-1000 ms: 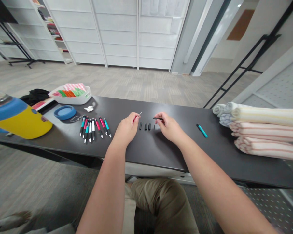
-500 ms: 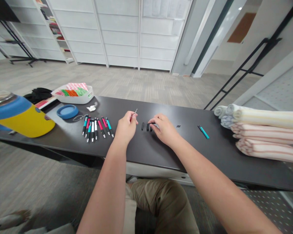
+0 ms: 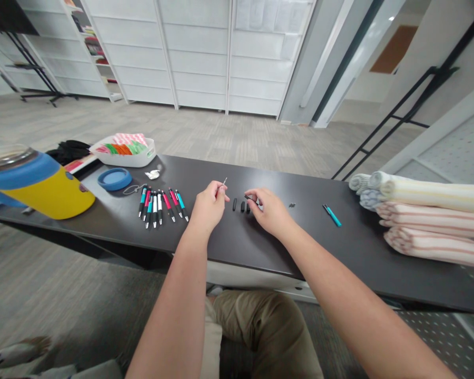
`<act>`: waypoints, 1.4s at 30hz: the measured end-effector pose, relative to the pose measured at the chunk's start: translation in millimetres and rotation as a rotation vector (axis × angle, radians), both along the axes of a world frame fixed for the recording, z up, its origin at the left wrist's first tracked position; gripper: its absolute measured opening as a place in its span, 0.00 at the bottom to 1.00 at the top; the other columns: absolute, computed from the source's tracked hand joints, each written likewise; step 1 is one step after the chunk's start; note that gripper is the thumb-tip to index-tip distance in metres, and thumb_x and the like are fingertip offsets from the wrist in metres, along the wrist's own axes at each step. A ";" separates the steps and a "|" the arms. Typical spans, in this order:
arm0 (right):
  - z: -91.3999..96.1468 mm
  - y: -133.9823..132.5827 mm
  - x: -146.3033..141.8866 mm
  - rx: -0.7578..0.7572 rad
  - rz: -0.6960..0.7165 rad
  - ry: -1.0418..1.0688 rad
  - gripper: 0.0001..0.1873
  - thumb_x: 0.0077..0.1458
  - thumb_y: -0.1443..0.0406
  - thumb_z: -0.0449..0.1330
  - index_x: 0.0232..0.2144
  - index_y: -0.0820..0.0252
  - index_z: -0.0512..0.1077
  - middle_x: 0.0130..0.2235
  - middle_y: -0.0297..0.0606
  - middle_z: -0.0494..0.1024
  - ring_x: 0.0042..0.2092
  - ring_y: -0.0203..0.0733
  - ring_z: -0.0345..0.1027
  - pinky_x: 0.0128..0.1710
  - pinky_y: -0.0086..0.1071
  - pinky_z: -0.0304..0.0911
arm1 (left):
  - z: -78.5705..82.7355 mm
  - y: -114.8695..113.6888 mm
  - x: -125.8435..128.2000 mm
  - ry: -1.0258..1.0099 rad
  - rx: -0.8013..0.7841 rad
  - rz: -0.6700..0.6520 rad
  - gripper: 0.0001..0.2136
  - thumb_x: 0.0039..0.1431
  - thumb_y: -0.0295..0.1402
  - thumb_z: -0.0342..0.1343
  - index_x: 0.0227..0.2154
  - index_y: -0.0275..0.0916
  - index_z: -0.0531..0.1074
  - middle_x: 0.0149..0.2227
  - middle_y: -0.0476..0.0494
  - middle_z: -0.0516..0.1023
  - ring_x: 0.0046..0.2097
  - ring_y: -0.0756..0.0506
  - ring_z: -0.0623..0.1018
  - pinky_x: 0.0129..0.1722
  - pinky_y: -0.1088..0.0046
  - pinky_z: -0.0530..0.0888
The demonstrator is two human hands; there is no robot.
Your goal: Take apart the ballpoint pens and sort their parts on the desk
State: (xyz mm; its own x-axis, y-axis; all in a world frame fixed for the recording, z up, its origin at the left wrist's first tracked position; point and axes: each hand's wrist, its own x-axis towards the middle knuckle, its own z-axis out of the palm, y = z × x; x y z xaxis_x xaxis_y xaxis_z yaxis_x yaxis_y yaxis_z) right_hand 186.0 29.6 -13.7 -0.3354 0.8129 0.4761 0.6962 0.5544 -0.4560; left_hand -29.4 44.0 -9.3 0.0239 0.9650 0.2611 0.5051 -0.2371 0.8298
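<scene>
My left hand (image 3: 209, 205) is closed in a pinch on a thin pale refill tip (image 3: 224, 181) that sticks up above the black table (image 3: 229, 237). My right hand (image 3: 269, 210) pinches a small black pen part (image 3: 248, 197) just over the table. Between the hands lie short black pen pieces (image 3: 240, 206) in a row. A tiny black piece (image 3: 292, 205) rests to the right of my right hand. Several pens (image 3: 160, 202) in teal, red, white and black lie side by side to the left. One teal pen (image 3: 332, 215) lies alone at the right.
A yellow and blue bottle (image 3: 35, 184) lies at the left edge. Behind the pens are a blue lid (image 3: 114, 178), a white basket (image 3: 126, 158) of coloured cloths and a small white item (image 3: 152, 173). Rolled striped towels (image 3: 426, 216) are stacked at the right.
My right hand moved left toward the row of black pieces, then lifted slightly with a black part pinched. A tiny black piece now lies bare to its right. My left hand kept its pinch.
</scene>
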 end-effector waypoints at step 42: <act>-7.8 5.5 -2.6 -0.071 0.146 0.283 0.13 0.60 0.61 0.68 0.47 0.55 0.79 0.40 0.38 0.85 0.38 0.43 0.81 0.43 0.37 0.78 | -0.6 -2.1 22.5 -0.833 -0.266 -0.252 0.07 0.70 0.36 0.54 0.40 0.37 0.72 0.40 0.37 0.85 0.41 0.45 0.85 0.48 0.63 0.81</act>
